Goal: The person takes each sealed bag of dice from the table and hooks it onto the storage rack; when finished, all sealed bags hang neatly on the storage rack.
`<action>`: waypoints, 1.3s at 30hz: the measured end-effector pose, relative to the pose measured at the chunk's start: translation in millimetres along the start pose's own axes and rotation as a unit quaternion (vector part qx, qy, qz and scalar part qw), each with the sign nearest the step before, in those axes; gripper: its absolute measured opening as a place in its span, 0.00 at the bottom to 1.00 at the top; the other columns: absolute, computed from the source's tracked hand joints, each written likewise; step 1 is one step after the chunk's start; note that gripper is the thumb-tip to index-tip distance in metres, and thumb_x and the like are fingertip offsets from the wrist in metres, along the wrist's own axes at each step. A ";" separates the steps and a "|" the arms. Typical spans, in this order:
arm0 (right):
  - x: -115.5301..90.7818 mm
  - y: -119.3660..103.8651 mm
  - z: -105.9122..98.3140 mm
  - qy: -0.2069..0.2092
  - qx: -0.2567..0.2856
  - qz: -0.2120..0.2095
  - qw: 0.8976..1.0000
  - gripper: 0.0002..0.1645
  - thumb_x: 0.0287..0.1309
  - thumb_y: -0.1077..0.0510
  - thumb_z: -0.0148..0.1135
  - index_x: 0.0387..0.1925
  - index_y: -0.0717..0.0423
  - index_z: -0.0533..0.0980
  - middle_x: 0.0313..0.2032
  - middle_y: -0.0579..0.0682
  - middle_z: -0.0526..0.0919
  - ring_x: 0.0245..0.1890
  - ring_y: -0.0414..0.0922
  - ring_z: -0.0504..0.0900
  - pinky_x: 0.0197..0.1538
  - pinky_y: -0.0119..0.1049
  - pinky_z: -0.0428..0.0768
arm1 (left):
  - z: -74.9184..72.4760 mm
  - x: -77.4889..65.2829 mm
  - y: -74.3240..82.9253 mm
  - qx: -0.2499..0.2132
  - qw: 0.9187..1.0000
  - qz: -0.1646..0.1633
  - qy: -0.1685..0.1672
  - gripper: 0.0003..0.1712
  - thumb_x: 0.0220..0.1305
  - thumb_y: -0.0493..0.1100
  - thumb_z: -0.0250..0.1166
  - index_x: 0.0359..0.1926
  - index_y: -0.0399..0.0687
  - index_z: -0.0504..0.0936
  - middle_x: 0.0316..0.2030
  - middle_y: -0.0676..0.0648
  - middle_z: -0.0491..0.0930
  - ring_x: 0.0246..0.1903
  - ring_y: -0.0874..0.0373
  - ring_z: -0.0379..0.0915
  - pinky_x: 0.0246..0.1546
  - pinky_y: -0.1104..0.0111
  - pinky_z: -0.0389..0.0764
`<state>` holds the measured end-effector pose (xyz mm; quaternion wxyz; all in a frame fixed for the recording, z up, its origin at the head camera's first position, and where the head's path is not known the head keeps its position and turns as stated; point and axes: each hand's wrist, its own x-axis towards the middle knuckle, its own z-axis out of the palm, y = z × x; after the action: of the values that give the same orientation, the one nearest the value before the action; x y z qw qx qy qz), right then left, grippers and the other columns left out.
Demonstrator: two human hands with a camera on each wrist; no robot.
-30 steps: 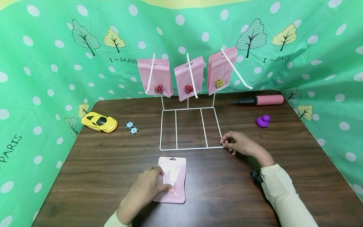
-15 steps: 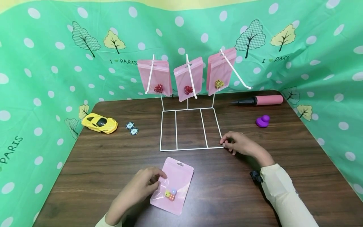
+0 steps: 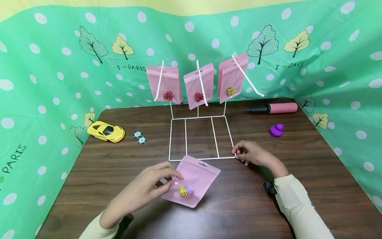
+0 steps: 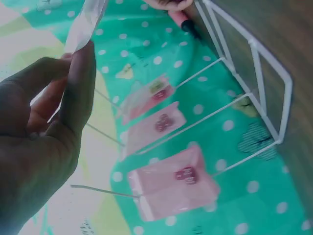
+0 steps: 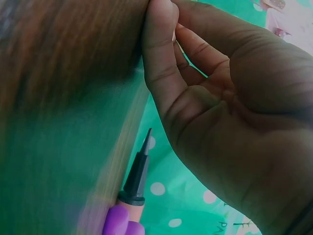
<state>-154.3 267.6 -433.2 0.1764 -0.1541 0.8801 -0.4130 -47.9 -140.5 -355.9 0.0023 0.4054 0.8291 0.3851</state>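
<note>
In the head view my left hand (image 3: 149,184) pinches the left edge of a pink zip pouch (image 3: 203,179) between thumb and fingers. The pouch is tilted, and yellow, purple and orange dice (image 3: 186,191) show through its front near the bottom. My right hand (image 3: 253,153) pinches the front right corner of a white wire rack (image 3: 203,159) at the table. From the rack's three prongs hang more pink pouches: one with red dice (image 3: 167,96) on the left, another with red dice (image 3: 199,97) in the middle, and one with yellow dice (image 3: 230,91) on the right.
A yellow toy car (image 3: 106,131) and two poker chips (image 3: 139,136) lie left of the rack. On the right are a purple rubber duck (image 3: 276,130) and a pink and black hand pump (image 3: 271,108). A green dotted curtain (image 3: 191,43) encloses the table's back and sides.
My left hand has picked the pouch up off the table and moved it forward towards the rack, turning it clockwise. The right hand has stayed at the rack's corner.
</note>
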 end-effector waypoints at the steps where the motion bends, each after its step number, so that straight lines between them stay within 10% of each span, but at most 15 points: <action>1: -0.3 0.2 0.0 0.001 0.001 0.000 1.000 0.06 0.70 0.73 0.63 0.46 0.66 0.81 0.36 0.53 0.76 0.30 0.45 0.78 0.28 0.38 0.83 | -3.8 4.3 2.1 0.000 1.000 0.011 0.008 0.18 0.70 0.26 0.66 0.52 0.49 0.88 0.47 0.56 0.84 0.43 0.66 0.78 0.42 0.66 0.85; 8: -1.1 0.0 0.8 -0.002 0.004 -0.013 1.000 0.06 0.70 0.73 0.64 0.46 0.67 0.80 0.35 0.53 0.77 0.29 0.45 0.78 0.27 0.38 0.83 | -34.9 36.9 22.8 -0.013 0.993 0.097 0.068 0.23 0.67 0.21 0.65 0.55 0.48 0.89 0.47 0.53 0.85 0.40 0.62 0.78 0.38 0.71 0.83; 17: 0.3 0.7 0.2 -0.007 0.004 -0.009 1.000 0.06 0.71 0.72 0.62 0.46 0.66 0.81 0.35 0.52 0.77 0.29 0.45 0.78 0.28 0.38 0.83 | -50.7 64.5 38.5 -0.084 0.990 -0.012 0.116 0.20 0.69 0.24 0.68 0.55 0.45 0.90 0.48 0.51 0.84 0.45 0.57 0.83 0.43 0.64 0.89; 29: -0.4 0.5 -3.4 -0.007 0.000 -0.007 1.000 0.05 0.72 0.72 0.61 0.46 0.66 0.80 0.35 0.53 0.76 0.29 0.45 0.78 0.28 0.39 0.83 | -44.5 90.6 14.5 -0.113 0.984 -0.055 0.129 0.18 0.71 0.26 0.67 0.58 0.38 0.88 0.52 0.43 0.84 0.48 0.51 0.86 0.50 0.63 0.87; 39: -0.3 1.8 -1.4 -0.007 0.000 0.004 1.000 0.06 0.72 0.73 0.62 0.46 0.66 0.80 0.37 0.53 0.76 0.30 0.45 0.78 0.28 0.39 0.83 | -43.7 154.9 -31.2 -0.060 0.980 -0.073 0.177 0.19 0.70 0.25 0.65 0.60 0.31 0.85 0.48 0.36 0.81 0.45 0.43 0.89 0.42 0.65 0.89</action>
<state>-154.9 269.9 -433.7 0.1845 -0.1536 0.8795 -0.4109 -186.7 -75.6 -297.4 -0.0927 0.2685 0.8189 0.4987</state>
